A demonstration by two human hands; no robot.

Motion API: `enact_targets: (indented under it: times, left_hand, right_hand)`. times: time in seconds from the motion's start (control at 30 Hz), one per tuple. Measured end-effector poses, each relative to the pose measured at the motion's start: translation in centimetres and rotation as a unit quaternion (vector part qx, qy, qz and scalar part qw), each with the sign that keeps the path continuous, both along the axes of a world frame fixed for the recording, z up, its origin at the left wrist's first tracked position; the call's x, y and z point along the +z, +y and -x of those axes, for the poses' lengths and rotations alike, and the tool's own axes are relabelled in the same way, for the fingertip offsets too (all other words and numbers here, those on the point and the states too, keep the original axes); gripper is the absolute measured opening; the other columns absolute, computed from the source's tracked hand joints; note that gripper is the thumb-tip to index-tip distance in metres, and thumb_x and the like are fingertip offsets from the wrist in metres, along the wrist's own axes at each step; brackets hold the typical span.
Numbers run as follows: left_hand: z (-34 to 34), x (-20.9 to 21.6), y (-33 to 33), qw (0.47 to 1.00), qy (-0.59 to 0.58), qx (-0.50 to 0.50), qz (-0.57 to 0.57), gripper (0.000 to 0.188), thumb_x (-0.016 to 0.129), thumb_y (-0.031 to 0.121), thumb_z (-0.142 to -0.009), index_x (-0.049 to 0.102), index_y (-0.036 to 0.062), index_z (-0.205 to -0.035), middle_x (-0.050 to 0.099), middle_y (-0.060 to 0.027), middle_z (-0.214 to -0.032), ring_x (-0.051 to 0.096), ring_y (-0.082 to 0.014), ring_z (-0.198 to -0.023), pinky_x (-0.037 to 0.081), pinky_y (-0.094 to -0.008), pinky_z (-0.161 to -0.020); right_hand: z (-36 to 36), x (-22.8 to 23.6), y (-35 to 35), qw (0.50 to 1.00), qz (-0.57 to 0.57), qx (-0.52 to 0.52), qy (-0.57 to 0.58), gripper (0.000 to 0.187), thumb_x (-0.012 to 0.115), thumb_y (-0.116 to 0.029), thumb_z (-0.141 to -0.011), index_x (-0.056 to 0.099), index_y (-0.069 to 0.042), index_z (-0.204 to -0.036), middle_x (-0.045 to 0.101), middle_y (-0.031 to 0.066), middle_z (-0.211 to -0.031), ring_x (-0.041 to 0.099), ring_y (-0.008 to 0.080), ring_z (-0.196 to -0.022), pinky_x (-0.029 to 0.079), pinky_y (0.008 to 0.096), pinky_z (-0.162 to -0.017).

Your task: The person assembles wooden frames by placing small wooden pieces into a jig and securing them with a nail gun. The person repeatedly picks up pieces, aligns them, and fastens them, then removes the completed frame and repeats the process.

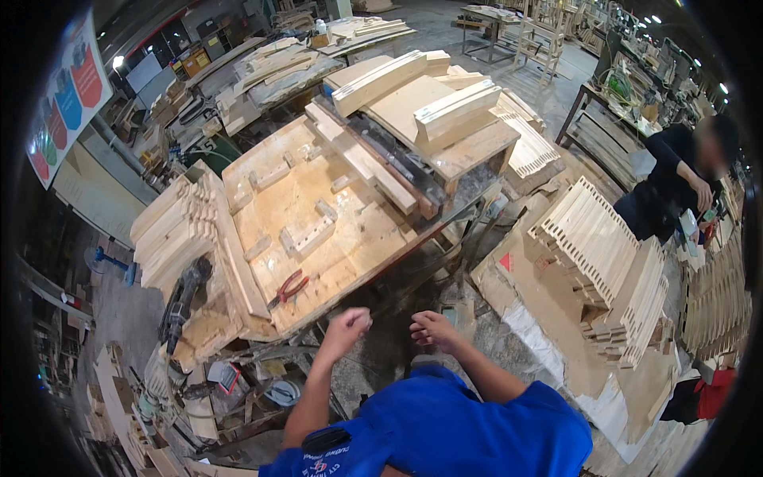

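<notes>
Just off the front edge of a wooden jig board (306, 232), my left hand (347, 332) is closed, its fingers drawn together. Whatever it may hold is too small or hidden to make out. My right hand (433, 330) hovers a little to the right, fingers curled in, and I cannot see anything inside it. The two hands are apart, and neither touches the board. Closest to my left hand is a pair of red-handled pliers (288, 289), lying on the board's near corner. Small wooden blocks (308, 235) are fixed on the board, and a long wooden rail (362, 155) lies along its far right side.
Notched wooden slats (179, 222) are stacked at left beside a black power tool (185, 298). More slats (588, 238) stand in rows on a cardboard-covered table (548, 314) at right. Thick wooden pieces (457, 111) sit behind the board. A co-worker (675, 179) works at far right.
</notes>
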State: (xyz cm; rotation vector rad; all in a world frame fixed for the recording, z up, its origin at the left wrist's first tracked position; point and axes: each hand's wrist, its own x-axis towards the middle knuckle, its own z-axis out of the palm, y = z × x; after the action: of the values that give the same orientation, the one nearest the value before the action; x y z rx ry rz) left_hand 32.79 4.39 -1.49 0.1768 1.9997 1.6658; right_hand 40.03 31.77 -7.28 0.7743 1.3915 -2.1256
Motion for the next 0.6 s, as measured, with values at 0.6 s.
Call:
enact_targets:
  times: [0.6]
  left_hand:
    - [46.5,16.5,19.5,0.883,0.374,0.136,0.249,0.057,0.075,0.046,-0.095,0.070,0.0008,-0.129,0.073,-0.0223,-0.119,0.069,-0.0399,-0.106,0.053,-0.0490,-0.096]
  right_hand:
    - [-6.0,-2.7,5.5,0.864,-0.098,-0.479,-0.119,0.023,0.066,-0.031,-0.105,0.068,-0.011,-0.115,0.069,0.0059,-0.100,0.069,0.0157,-0.077,0.061,0.0320,-0.065]
